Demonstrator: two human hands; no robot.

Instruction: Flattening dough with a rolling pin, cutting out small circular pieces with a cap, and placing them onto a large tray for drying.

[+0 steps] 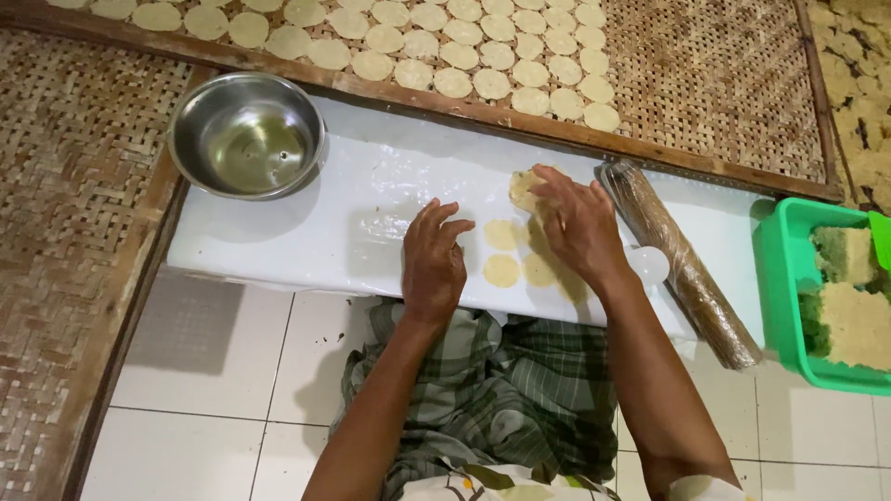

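A white plastic-covered board lies in front of me. My left hand rests flat on it, fingers spread, holding nothing. My right hand pinches a thin pale dough disc, lifting its edge off the board. Between my hands lie more flat round dough discs, one above the other, and others partly under my right hand. A plastic-wrapped rolling pin lies to the right of my right hand.
A steel bowl with liquid stands at the board's far left. Behind is a woven bamboo tray with several rows of round discs. A green tub of crumbly dough blocks is at right. White floor tiles below.
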